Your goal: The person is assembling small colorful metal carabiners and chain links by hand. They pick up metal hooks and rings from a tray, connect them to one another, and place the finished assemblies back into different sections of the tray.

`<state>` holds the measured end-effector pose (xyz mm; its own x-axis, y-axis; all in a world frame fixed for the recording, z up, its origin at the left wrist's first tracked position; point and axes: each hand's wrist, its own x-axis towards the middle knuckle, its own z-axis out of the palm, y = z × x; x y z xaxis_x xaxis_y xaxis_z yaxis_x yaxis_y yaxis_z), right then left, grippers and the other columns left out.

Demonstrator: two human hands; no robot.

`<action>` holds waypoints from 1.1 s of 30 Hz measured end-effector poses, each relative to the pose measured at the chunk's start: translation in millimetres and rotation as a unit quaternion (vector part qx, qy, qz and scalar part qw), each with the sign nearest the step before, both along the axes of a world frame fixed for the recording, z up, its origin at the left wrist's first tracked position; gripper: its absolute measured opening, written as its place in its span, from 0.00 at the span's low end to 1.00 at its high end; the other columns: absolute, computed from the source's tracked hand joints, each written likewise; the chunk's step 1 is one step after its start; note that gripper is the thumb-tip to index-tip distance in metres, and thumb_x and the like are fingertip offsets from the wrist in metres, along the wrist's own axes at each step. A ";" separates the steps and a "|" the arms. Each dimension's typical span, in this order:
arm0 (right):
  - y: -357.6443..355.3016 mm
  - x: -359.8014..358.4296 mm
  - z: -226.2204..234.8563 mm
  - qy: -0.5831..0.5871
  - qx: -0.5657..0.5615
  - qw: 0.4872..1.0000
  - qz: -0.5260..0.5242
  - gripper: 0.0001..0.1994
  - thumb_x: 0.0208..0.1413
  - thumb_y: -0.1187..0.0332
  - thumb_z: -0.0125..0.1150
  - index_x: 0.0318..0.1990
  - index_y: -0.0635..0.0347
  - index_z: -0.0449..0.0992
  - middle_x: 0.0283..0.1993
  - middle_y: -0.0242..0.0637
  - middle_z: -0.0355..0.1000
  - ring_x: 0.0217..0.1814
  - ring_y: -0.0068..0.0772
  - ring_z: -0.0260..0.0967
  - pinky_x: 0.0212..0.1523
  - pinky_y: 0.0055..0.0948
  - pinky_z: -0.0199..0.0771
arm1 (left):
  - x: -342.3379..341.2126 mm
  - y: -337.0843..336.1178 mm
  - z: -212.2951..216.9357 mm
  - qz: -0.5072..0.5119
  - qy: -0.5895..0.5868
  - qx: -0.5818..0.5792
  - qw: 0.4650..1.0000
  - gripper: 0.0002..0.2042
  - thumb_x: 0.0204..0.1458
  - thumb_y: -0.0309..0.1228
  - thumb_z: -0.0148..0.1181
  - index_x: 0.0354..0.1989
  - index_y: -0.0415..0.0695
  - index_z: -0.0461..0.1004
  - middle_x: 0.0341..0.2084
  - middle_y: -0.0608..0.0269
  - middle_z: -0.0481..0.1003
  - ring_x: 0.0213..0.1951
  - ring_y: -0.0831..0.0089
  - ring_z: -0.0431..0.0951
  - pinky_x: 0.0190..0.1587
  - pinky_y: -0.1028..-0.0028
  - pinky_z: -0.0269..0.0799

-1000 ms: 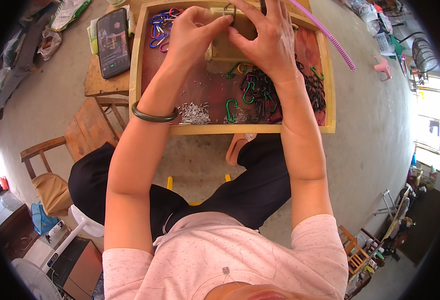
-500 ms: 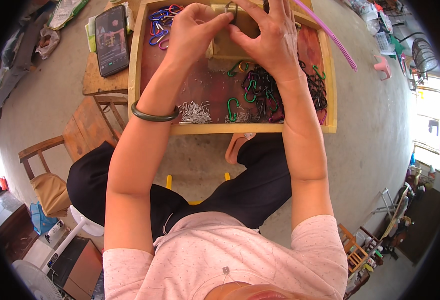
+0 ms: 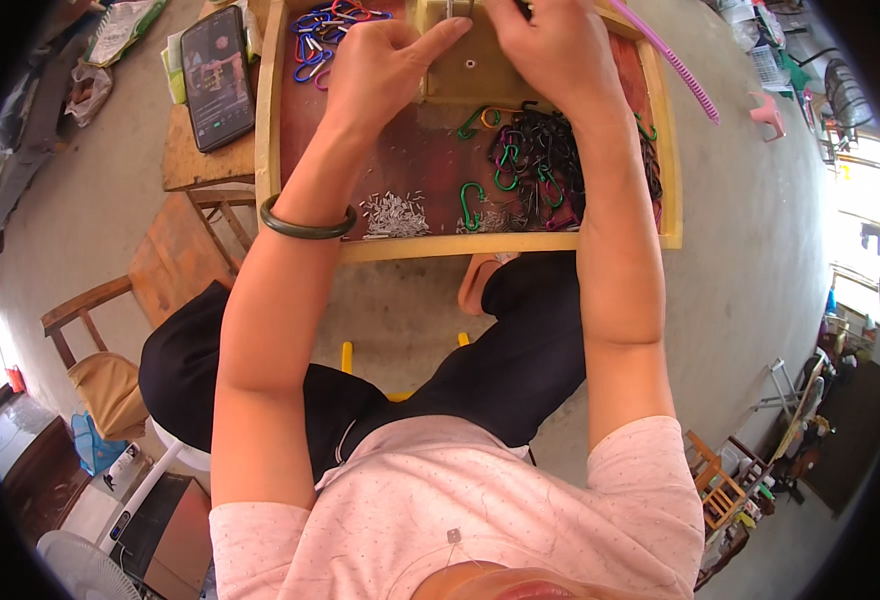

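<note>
At the top edge, my left hand is closed, thumb and fingers pinching what looks like a dark carabiner with a silvery gate; its upper end is out of view. Beside it, my right hand has curled fingers near a dark part mostly cut off by the picture's edge. Both hands are over a brownish metal block in a wooden tray. Below them lie a heap of black carabiners, several green ones and a pile of small silvery pins.
Blue, red and purple carabiners fill the tray's far left corner. A phone stands on a wooden surface left of the tray. A purple coiled tube crosses the right rim. A wooden chair is at left.
My right hand has moved up and away from the left hand's fingertips, its fingers now more curled. My left hand still pinches the carabiner. The whole view has shifted slightly.
</note>
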<state>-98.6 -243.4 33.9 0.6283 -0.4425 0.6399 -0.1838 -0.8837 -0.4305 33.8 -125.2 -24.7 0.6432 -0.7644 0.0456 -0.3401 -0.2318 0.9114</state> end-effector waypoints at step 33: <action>8.4 9.5 -2.5 -0.004 0.022 0.996 0.082 0.20 0.52 0.76 0.57 0.54 0.63 0.82 0.49 0.55 0.80 0.50 0.54 0.80 0.56 0.42 0.78 | 9.9 14.5 35.8 0.107 -0.583 -0.117 0.797 0.30 0.32 0.47 0.80 0.41 0.46 0.73 0.34 0.63 0.74 0.42 0.60 0.74 0.52 0.61 0.65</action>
